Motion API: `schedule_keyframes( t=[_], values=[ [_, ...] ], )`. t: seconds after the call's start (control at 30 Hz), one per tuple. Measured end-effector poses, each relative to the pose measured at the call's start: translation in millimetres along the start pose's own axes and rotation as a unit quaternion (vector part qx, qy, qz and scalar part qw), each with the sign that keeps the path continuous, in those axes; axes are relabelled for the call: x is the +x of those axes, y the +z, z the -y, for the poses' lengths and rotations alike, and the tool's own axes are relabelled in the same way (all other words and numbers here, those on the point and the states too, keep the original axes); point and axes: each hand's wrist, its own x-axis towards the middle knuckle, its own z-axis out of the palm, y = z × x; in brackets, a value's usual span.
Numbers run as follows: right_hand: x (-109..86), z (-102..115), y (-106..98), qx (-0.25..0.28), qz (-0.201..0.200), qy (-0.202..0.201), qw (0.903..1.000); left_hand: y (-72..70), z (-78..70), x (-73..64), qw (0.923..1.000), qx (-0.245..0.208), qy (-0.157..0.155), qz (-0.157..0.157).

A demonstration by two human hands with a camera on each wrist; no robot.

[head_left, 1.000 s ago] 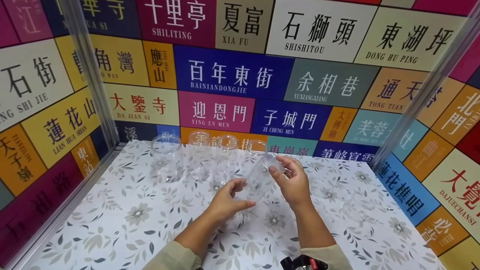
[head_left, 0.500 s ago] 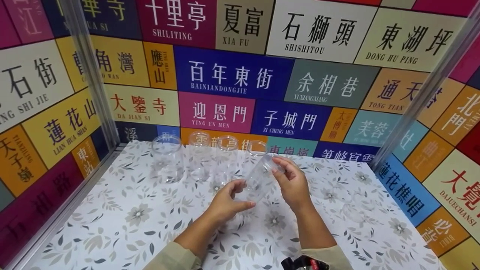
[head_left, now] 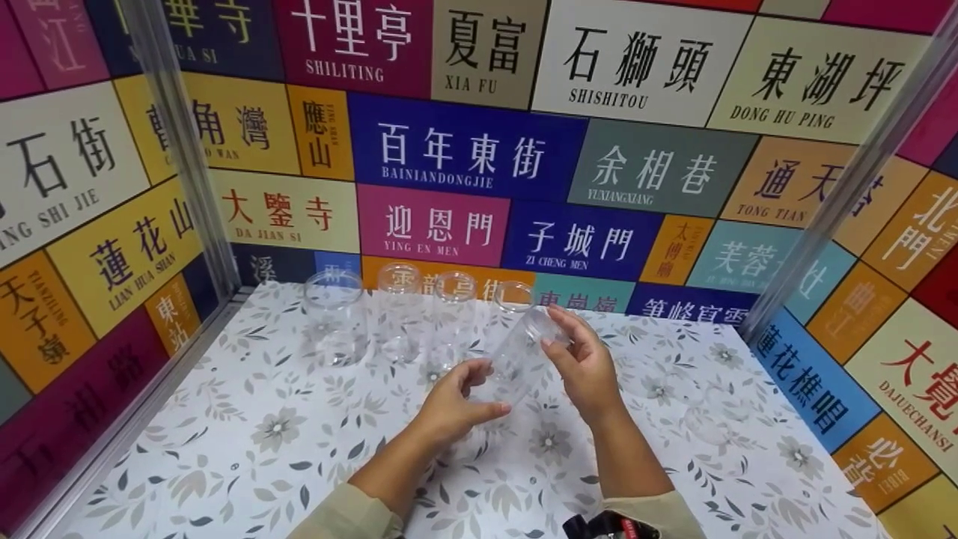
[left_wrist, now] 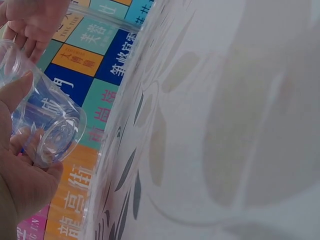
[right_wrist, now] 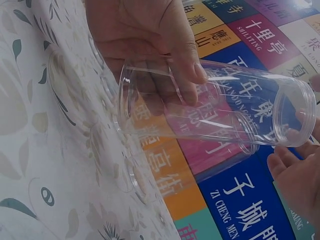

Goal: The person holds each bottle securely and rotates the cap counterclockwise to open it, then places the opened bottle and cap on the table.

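Note:
A clear plastic jar (head_left: 516,355) is held tilted above the table's middle, its upper end leaning right. My left hand (head_left: 453,404) grips its lower end, thumb on the near side and fingers behind. The right hand (head_left: 587,367) holds the upper end between thumb and fingers. In the right wrist view, the jar (right_wrist: 225,100) has a ridged, ring-like end beside the right hand (right_wrist: 300,170), while the left hand's fingers show through its wall. The left wrist view shows the jar's round base (left_wrist: 62,137) by the left hand (left_wrist: 25,180).
Several clear jars stand upright in a row at the back of the table, the widest jar (head_left: 334,322) at the left end. Faint clear round pieces (head_left: 711,419) lie at the right. A flower-patterned cover (head_left: 277,434) spans the table, and sign-printed walls (head_left: 464,150) enclose it.
The right hand's fingers have shifted slightly around the jar's upper end. The left hand and the jar stay nearly in place.

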Motion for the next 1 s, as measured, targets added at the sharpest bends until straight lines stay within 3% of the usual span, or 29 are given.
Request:
schedule_keyframes(
  t=[0.23,0.47,1.0],
  values=[
    [3.4,-1.0,1.3,-0.087,-0.048,0.002,0.995,0.1,1.0,0.2,1.0,-0.003,0.003,0.004],
    [1.4,1.0,2.3,-0.128,-0.058,0.003,0.9901,0.9,2.8,-0.1,0.9999,-0.006,0.012,0.008],
    [-2.4,2.6,1.0,-0.052,0.006,-0.008,0.9986,2.8,4.8,0.5,0.9999,-0.013,0.001,-0.003]
  ],
)
